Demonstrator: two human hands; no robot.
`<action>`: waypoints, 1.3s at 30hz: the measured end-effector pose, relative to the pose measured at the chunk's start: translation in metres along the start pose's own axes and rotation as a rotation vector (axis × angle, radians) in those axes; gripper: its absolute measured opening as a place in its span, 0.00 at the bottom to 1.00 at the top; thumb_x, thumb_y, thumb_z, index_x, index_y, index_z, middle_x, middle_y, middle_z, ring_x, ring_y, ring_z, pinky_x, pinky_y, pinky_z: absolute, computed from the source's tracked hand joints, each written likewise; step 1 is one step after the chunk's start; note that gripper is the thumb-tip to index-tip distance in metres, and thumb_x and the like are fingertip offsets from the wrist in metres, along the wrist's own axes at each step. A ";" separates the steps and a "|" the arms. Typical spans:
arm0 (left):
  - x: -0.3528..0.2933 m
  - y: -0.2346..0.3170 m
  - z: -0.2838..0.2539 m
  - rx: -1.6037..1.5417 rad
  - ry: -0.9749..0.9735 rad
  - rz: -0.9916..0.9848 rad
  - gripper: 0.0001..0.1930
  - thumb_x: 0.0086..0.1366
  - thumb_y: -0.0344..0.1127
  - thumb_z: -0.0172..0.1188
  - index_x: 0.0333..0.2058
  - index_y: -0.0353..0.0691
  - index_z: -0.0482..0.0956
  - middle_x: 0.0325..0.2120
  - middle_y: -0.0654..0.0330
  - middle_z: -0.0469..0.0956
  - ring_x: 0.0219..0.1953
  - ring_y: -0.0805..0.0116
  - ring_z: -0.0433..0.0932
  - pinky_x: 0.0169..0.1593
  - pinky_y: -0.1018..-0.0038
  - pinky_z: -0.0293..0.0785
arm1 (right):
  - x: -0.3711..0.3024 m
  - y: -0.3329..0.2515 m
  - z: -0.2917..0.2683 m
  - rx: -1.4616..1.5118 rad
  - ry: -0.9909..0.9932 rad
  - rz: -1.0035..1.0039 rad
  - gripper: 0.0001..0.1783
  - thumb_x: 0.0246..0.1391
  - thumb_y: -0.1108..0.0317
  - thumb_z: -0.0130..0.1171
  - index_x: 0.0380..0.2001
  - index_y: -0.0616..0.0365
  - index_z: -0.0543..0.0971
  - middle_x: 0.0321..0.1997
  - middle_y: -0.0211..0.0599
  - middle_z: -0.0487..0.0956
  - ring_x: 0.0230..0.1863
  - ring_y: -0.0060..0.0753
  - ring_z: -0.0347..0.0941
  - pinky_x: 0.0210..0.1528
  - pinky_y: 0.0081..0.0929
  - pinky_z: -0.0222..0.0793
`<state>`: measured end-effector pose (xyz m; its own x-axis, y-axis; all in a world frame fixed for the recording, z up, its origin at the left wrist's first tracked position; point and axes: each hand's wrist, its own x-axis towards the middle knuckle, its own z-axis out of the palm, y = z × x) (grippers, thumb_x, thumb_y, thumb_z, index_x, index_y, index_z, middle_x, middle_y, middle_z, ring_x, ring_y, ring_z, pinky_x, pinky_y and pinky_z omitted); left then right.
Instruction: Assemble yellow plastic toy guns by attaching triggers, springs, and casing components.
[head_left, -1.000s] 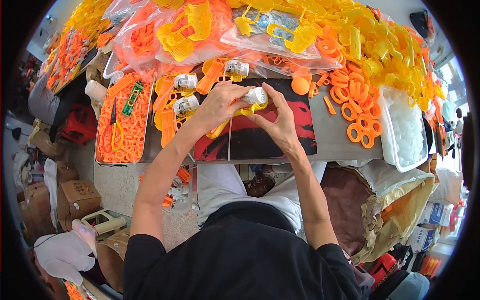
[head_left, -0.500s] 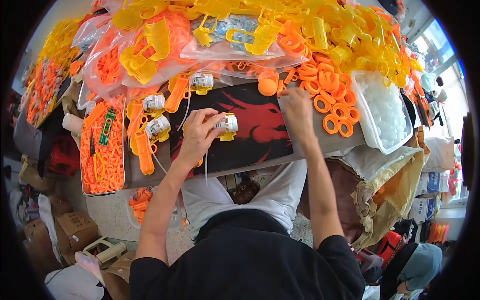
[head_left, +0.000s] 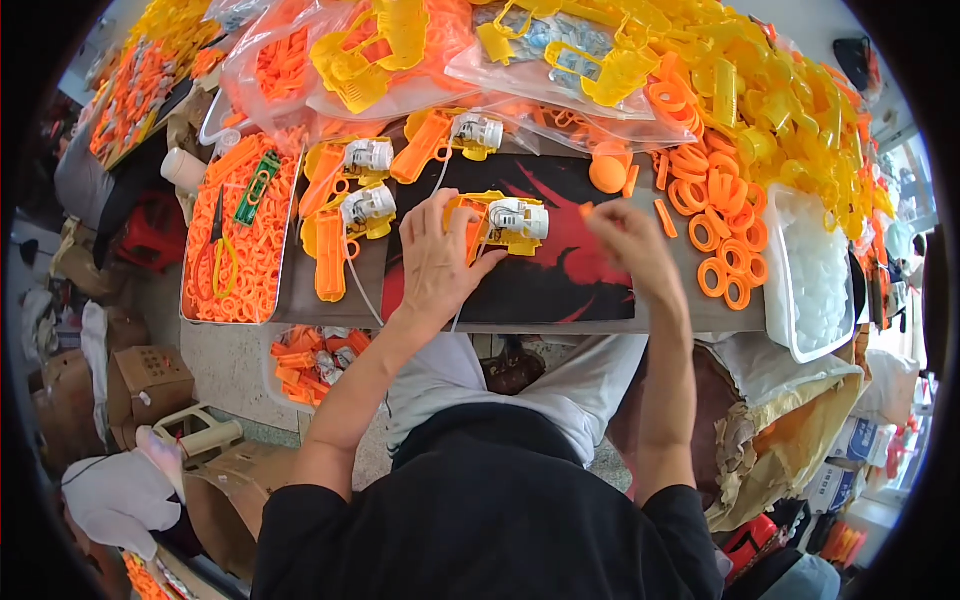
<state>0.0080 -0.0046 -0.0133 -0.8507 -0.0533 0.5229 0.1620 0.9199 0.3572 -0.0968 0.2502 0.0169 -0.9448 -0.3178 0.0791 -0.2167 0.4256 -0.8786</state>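
Note:
An opened toy gun (head_left: 508, 222) with a yellow half shell, an orange handle and a white cylindrical part lies on the black and red mat (head_left: 590, 295). My left hand (head_left: 432, 255) grips it at the handle end, thumb below and fingers above. A thin pale wire trails down from it. To the right of the toy, my right hand (head_left: 638, 250) is slightly smeared by motion, its fingers pinched on a small orange piece (head_left: 586, 210). That piece is apart from the toy. Beyond the right hand sit a round orange cap (head_left: 608, 172) and a loose orange strip (head_left: 665, 217).
Several similar half-built toys (head_left: 330, 245) lie left of the mat. A tray (head_left: 187, 300) of orange parts holds scissors (head_left: 216, 255) and a green strip (head_left: 258, 188). Orange rings (head_left: 712, 275) and a white bin (head_left: 783, 320) stand right. Yellow shells (head_left: 740, 90) heap up behind.
The view has shifted, so the table appears further right. My right hand has come back from beside the orange cap toward the toy with a small orange piece. My left hand still holds the toy.

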 end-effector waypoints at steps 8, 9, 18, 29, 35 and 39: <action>0.007 0.001 -0.009 0.070 -0.024 0.049 0.11 0.57 0.34 0.71 0.38 0.40 0.83 0.58 0.56 0.71 0.59 0.54 0.69 0.63 0.56 0.62 | -0.046 0.009 0.037 -0.057 0.034 0.177 0.12 0.62 0.63 0.64 0.34 0.62 0.80 0.22 0.23 0.74 0.20 0.12 0.64 0.18 0.17 0.54; 0.010 0.000 -0.011 0.065 -0.023 0.053 0.11 0.57 0.34 0.71 0.38 0.40 0.83 0.58 0.56 0.71 0.59 0.54 0.69 0.63 0.56 0.62 | -0.049 0.011 0.037 -0.255 0.105 0.020 0.11 0.60 0.63 0.65 0.33 0.62 0.80 0.21 0.23 0.73 0.19 0.12 0.64 0.18 0.17 0.53; 0.025 -0.028 -0.006 -0.220 -0.128 0.101 0.10 0.63 0.35 0.67 0.38 0.40 0.75 0.62 0.53 0.69 0.64 0.50 0.67 0.64 0.55 0.64 | -0.053 0.024 -0.006 -0.088 -0.002 0.353 0.14 0.59 0.64 0.62 0.34 0.67 0.79 0.23 0.29 0.74 0.22 0.22 0.68 0.25 0.26 0.63; 0.014 -0.030 0.025 -0.426 -0.027 0.110 0.10 0.65 0.29 0.65 0.40 0.38 0.73 0.57 0.50 0.74 0.61 0.50 0.72 0.63 0.58 0.67 | -0.064 0.028 0.026 -0.717 0.332 -0.439 0.14 0.52 0.72 0.70 0.44 0.56 0.83 0.41 0.32 0.82 0.41 0.37 0.75 0.47 0.33 0.66; 0.008 -0.024 0.024 -0.408 0.012 0.069 0.09 0.68 0.30 0.61 0.43 0.37 0.71 0.56 0.48 0.75 0.60 0.49 0.72 0.64 0.58 0.67 | -0.069 -0.023 0.089 -0.461 0.351 -0.552 0.16 0.47 0.70 0.73 0.42 0.51 0.85 0.45 0.27 0.85 0.44 0.32 0.76 0.47 0.34 0.63; 0.007 -0.021 0.024 -0.404 0.022 0.062 0.09 0.70 0.31 0.59 0.44 0.37 0.71 0.56 0.47 0.75 0.60 0.49 0.72 0.63 0.58 0.67 | -0.057 -0.025 0.116 -0.442 0.323 -0.575 0.16 0.48 0.69 0.73 0.42 0.50 0.86 0.45 0.25 0.85 0.46 0.32 0.75 0.48 0.34 0.62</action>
<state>-0.0135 -0.0154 -0.0354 -0.8229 -0.0154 0.5679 0.3995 0.6951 0.5977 -0.0094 0.1596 -0.0201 -0.6650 -0.3576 0.6556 -0.7058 0.5879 -0.3952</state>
